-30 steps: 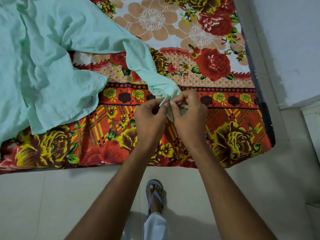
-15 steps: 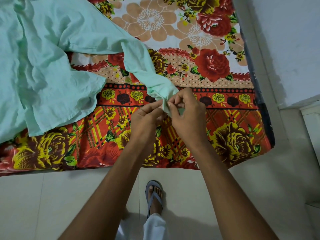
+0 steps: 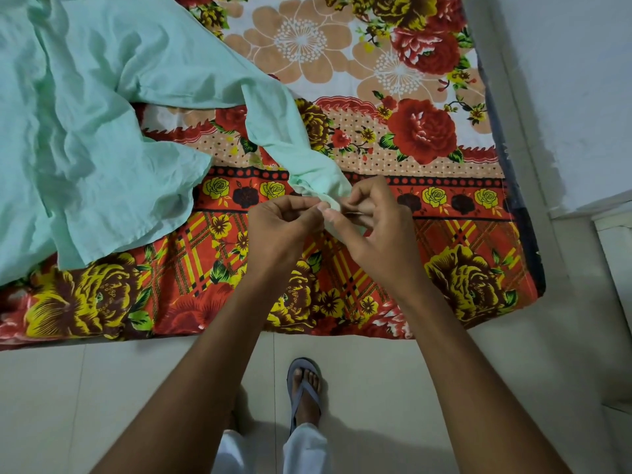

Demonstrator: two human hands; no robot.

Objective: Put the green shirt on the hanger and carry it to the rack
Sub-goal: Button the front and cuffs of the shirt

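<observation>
The pale green shirt (image 3: 85,131) lies crumpled across the left half of a bed, with one long sleeve (image 3: 284,131) stretching down to the right. My left hand (image 3: 284,230) and my right hand (image 3: 376,234) meet at the end of that sleeve, and both pinch its cuff (image 3: 330,203) between thumb and fingers. The cuff is bunched and partly hidden by my fingers. No hanger and no rack are in view.
The bed carries a floral bedsheet (image 3: 427,138) in red, yellow and cream, and its front edge runs along the pale tiled floor (image 3: 102,405). My sandalled foot (image 3: 304,388) stands close to the bed. A white wall (image 3: 581,80) and a white ledge (image 3: 615,234) bound the right side.
Both hands have stayed on the sleeve cuff, with the fingers shifting slightly as they work the fabric. The shirt body has not moved.
</observation>
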